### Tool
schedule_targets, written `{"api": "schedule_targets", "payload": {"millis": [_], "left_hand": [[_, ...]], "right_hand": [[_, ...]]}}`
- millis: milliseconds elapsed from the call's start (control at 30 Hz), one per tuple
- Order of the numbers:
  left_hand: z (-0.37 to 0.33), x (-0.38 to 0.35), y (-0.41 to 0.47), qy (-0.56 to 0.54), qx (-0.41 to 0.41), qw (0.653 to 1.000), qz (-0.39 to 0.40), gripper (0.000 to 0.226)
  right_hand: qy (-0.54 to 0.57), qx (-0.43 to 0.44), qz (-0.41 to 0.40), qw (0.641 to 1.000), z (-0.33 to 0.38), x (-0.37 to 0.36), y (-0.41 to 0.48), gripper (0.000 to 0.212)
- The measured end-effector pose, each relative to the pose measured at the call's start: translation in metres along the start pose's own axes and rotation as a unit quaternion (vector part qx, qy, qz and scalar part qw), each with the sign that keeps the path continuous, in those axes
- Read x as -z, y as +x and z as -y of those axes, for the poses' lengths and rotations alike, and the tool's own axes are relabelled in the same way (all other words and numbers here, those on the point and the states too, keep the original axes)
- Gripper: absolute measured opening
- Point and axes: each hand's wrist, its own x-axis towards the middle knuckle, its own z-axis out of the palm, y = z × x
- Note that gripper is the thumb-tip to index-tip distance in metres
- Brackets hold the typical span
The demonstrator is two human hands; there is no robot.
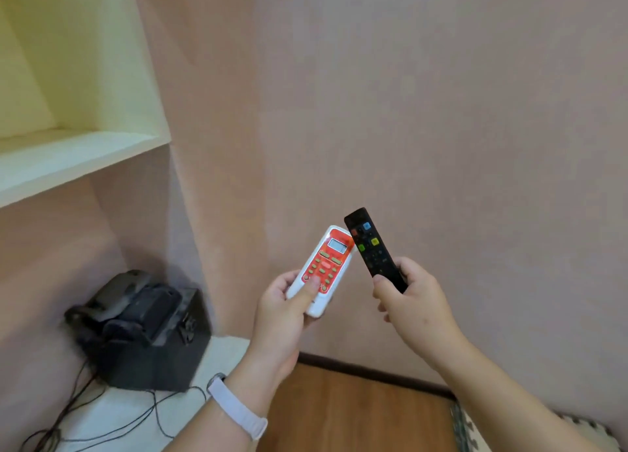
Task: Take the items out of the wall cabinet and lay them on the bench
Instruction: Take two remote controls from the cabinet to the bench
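My left hand (283, 310) grips a white remote with a red face and a small screen (324, 266), thumb lying across its buttons. My right hand (413, 298) holds a slim black remote with coloured buttons (372, 247) by its lower end. Both remotes point up and their top ends almost meet in front of the pink wall. The cream wall cabinet (102, 138) is at the upper left; the part of its shelf in view holds nothing. A white bench surface (224, 353) lies below my left arm.
A black box-shaped device (142, 332) with black cables (112, 417) trailing from it stands on the white surface in the corner. Brown wooden floor (356, 411) shows below my hands. A patterned fabric edge (475, 428) sits at the lower right.
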Motion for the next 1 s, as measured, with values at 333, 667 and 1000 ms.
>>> {"api": "schedule_targets", "payload": {"millis": [333,667,1000], "left_hand": [[0.083,-0.165,-0.108,0.007,0.095,0.981,0.168,0.031],[0.149,-0.343,-0.262,0.025,0.15,0.933,0.326,0.03],[0.202,-0.469,-0.375,0.072,0.209,0.853,0.473,0.026]], "right_hand": [[0.016,-0.098,-0.109,0.989,-0.085,0.187,-0.121,0.011],[-0.037,-0.151,-0.249,0.956,-0.146,0.382,-0.269,0.003],[-0.027,-0.22,-0.383,0.897,-0.171,0.496,-0.389,0.006]]}}
